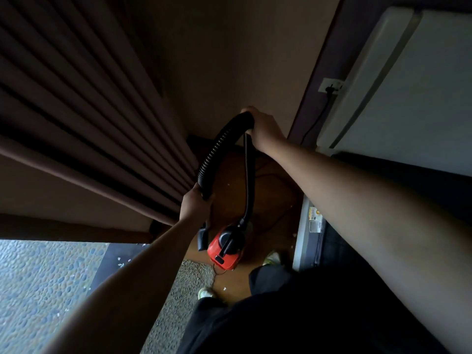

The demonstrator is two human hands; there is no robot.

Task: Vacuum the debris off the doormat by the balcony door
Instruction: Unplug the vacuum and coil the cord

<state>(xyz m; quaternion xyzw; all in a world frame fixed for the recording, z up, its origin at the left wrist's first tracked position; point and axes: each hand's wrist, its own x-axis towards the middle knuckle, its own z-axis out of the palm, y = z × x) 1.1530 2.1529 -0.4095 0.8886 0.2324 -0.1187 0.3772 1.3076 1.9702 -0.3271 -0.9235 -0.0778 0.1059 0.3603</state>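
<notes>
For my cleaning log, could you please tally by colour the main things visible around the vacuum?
Red: 1, vacuum body
Black: 2, hose, nozzle
Brown: 1, curtain
White: 1, wall socket
Grey: 1, doormat
Total: 6

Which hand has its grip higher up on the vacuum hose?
The right hand: it holds the black hose at the top of its arch. The left hand holds the hose's lower end, just above the red vacuum.

Both arms outstretched; left hand (195, 204) and right hand (263, 129) curled, gripping
</notes>
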